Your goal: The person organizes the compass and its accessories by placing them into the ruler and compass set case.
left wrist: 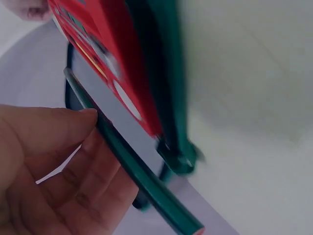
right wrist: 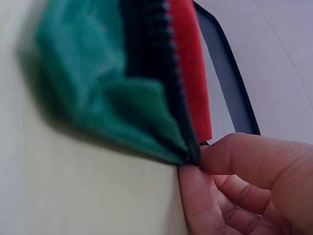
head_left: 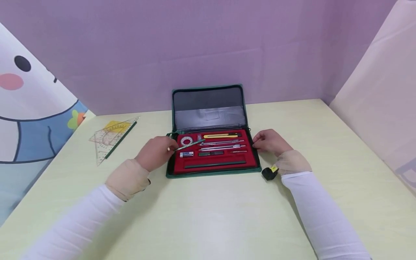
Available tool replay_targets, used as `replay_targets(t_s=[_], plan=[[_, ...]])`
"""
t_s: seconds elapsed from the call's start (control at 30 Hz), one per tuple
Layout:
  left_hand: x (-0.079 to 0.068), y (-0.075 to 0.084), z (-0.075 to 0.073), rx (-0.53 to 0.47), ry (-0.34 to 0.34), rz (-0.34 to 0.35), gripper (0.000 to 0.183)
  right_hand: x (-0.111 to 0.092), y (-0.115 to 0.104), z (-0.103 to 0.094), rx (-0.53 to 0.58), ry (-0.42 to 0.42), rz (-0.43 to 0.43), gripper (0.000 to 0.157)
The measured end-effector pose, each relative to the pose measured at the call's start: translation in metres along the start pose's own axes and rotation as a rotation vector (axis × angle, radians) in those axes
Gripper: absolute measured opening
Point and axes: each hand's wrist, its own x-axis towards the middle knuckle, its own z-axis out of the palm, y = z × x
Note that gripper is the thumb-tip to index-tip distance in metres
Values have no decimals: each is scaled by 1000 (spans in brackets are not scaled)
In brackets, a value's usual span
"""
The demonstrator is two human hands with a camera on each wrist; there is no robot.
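Observation:
A green zip case (head_left: 214,174) lies unzipped with its lid raised at the back. Drafting tools sit in its red tray (head_left: 182,169). Between thumb and fingers, my left hand (head_left: 157,152) pinches a green pencil (left wrist: 146,181), which slants over the tray's left part in the head view. My right hand (head_left: 272,141) pinches the case's right edge, where the right wrist view shows thumb and forefinger on the zipped rim (right wrist: 188,122). In the tray are a white round protractor (head_left: 182,141), a yellow cutter (head_left: 216,136), an eraser (head_left: 186,154), metal compasses (head_left: 221,147) and a dark green pencil (head_left: 214,164).
Clear set squares (head_left: 102,148) and a yellow piece (head_left: 117,126) lie at the table's left, with a dark green pencil (head_left: 120,141) along them. A black-and-yellow object (head_left: 269,173) is by my right wrist. A purple cloth wall (head_left: 208,54) stands behind the table.

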Motion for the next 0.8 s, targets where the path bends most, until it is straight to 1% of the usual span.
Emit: replay_targets(t_s=[0.1,0.2,0.37,0.5,0.6,0.8], plan=[[1,15,5,-6,-38,24,22,-1,0,-1,-3,2,-4,21],[2,27,11,-5,-58,64,23,-1,0,-1,0,2,-2,21],[6,45,18,-15,-51,114,20,-3,-1,-2,15,6,-22,20],[10,57,20,-6,-73,115,21,-4,-1,-2,14,10,-46,20],[14,64,23,2,-104,106,22,-4,-2,-2,15,7,-43,20],[24,73,30,-13,-144,98,24,-3,-2,0,-1,18,-16,18]])
